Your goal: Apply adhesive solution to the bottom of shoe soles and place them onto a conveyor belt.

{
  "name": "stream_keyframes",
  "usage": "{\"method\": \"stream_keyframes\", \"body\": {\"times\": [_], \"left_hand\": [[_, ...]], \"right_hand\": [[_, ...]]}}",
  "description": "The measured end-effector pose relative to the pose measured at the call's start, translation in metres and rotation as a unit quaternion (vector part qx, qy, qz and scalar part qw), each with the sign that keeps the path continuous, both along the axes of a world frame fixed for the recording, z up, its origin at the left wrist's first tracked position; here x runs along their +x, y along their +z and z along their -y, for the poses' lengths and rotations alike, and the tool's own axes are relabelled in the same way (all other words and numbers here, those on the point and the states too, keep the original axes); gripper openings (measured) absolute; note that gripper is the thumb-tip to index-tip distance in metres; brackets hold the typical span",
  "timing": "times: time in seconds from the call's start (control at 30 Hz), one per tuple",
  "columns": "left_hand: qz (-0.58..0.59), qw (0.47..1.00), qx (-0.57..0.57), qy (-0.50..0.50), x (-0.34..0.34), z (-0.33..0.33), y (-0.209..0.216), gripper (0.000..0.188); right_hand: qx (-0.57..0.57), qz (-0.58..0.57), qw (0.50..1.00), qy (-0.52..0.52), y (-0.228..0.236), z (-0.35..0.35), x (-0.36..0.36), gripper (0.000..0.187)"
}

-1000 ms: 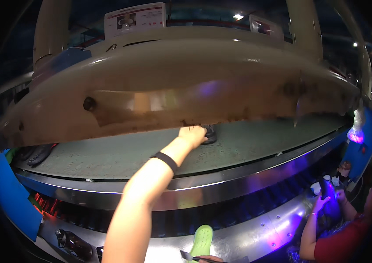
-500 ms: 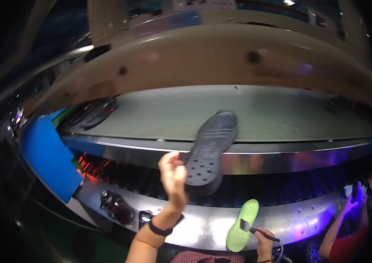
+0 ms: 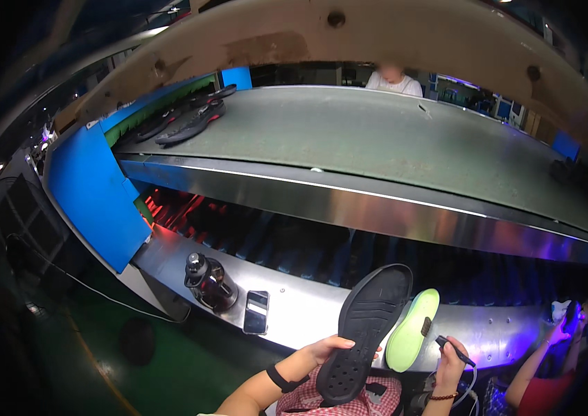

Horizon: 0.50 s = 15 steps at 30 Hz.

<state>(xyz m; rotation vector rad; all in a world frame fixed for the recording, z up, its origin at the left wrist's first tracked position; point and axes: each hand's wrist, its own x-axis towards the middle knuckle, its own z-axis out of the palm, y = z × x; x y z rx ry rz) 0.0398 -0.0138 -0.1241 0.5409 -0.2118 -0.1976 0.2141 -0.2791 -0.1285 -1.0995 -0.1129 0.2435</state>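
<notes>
A black shoe sole, its heel end dotted with small holes, is tilted up in front of my body. My left hand is closed on its edge, thumb on top and fingertips showing at the far side. In my right hand is a brush with a black handle. Its dark bristles are over the light green insole, though I cannot tell if they touch it. That insole lies on the metal ledge, just right of the black sole. A thin clear tube hangs by my right hand.
A dark bottle and a phone are on the metal ledge. Beyond is a grey-green conveyor belt with several black soles at its left. A co-worker's arms are at right; another person is across the belt.
The black sole has come from above the conveyor's edge down to my body, with my left hand now gripping it. My view has shifted left. The brush stays in my right hand.
</notes>
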Motion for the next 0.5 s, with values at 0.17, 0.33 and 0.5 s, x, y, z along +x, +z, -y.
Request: {"method": "stream_keyframes", "body": {"times": [0.17,0.33,0.5], "left_hand": [[-0.011,0.993,-0.085,0.086,-0.005,0.020,-0.025,0.093],[-0.068,0.981,-0.139,0.120,0.004,0.032,-0.010,0.114],[-0.011,0.985,-0.127,0.113,0.010,0.037,0.007,0.101]], "right_hand": [[0.111,-0.002,0.978,0.175,0.027,-0.028,-0.032,0.026],[0.026,0.051,0.966,0.253,0.035,-0.070,-0.041,0.021],[0.046,-0.008,0.959,0.280,0.045,-0.090,-0.035,0.020]]}}
